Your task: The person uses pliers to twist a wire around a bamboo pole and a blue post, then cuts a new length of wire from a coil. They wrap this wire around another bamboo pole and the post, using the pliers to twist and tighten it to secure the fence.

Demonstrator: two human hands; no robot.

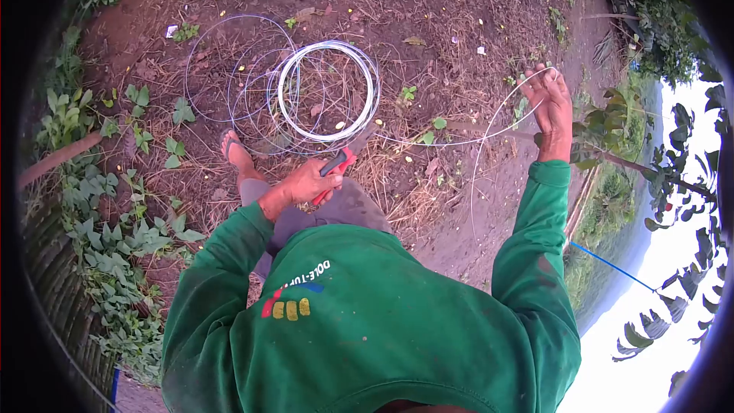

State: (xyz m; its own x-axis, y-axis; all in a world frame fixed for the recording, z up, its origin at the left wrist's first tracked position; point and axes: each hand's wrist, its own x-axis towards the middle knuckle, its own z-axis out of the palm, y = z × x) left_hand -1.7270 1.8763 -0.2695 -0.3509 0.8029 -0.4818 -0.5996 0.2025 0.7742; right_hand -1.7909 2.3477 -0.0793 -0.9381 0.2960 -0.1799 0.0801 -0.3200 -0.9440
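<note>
My left hand (304, 182) is closed around red-and-grey pliers (342, 160), held above my knee beside the coil. Whether the jaws are open is hard to make out. A coil of whitish wire (372, 93) lies on the ground in front of me, with looser loops spreading to its left. From the coil a single strand (451, 143) runs right and curves up to my raised right hand (549, 103). The fingers of that hand are bent and pinch the strand near their tips. Another stretch of it hangs down in a curve left of my right forearm.
Bare soil with dry grass (428, 23) surrounds the coil. My sandalled foot (238, 157) stands just below the loose loops. Leafy vines (130, 237) grow on the left. A blue rope or pole (612, 266) and a leafy branch (650, 172) are at right.
</note>
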